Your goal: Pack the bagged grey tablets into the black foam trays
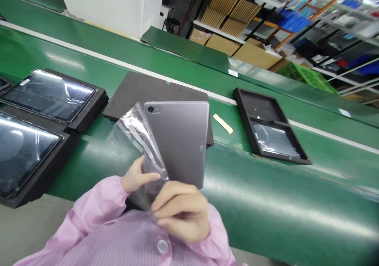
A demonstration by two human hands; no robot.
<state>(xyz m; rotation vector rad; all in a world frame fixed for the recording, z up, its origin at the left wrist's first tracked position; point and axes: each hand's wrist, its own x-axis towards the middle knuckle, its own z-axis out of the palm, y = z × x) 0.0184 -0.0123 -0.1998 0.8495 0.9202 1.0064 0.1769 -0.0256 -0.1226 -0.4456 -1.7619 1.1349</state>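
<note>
A grey tablet (180,139) is tilted up in front of me, its back and corner camera facing me. My left hand (139,176) grips its lower left side, thumb across the back; the other fingers are hidden behind it. Clear plastic film (138,126) hangs loose over the tablet's left side, partly peeled away from the back. Closer to my body, my right hand (182,210) pinches the lower end of that film between thumb and fingers. Behind the tablet lies a flat black foam block (124,94) on the green work surface.
Several black foam trays with glossy screens (50,94) stand at the left. To the right are a cream strip (222,123) and a black foam frame (243,118) with a glass panel (274,139). Beyond the green bench (266,187) stand shelves with cardboard boxes (222,43).
</note>
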